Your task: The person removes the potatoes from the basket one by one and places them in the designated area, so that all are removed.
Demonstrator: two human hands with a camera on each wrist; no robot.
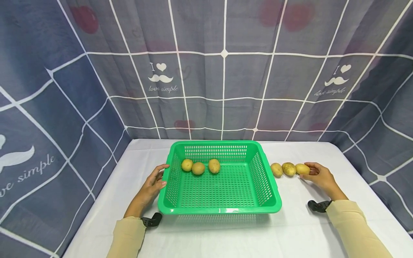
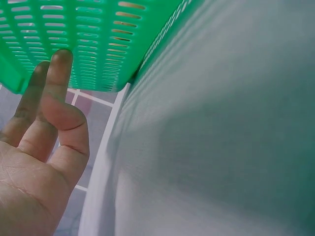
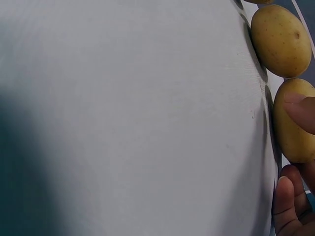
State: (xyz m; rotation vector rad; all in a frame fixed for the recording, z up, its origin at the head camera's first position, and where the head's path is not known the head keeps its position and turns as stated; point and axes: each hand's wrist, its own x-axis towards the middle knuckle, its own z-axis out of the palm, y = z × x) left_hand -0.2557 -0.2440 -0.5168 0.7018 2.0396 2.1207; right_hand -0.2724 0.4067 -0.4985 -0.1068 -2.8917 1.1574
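Observation:
A green plastic basket (image 1: pixel 219 210) with perforated walls stands on the white-covered table. Three potatoes, among them a round one (image 1: pixel 214 166), lie inside near its back left. My left hand (image 1: pixel 149 187) is at the basket's left side, fingertips at the rim; in the left wrist view its fingers reach to the slotted wall (image 2: pixel 93 54). Right of the basket, three potatoes lie in a row. My right hand (image 1: pixel 322 179) holds the rightmost potato (image 1: pixel 302 169), with the thumb (image 3: pixel 301 110) across it in the right wrist view. The middle potato (image 3: pixel 281 41) is beside it.
The white tablecloth (image 1: pixel 206 240) covers the table. A grey checked curtain (image 1: pixel 206 79) with white lines hangs behind and along both sides. Black bands (image 1: pixel 151 220) sit on both wrists.

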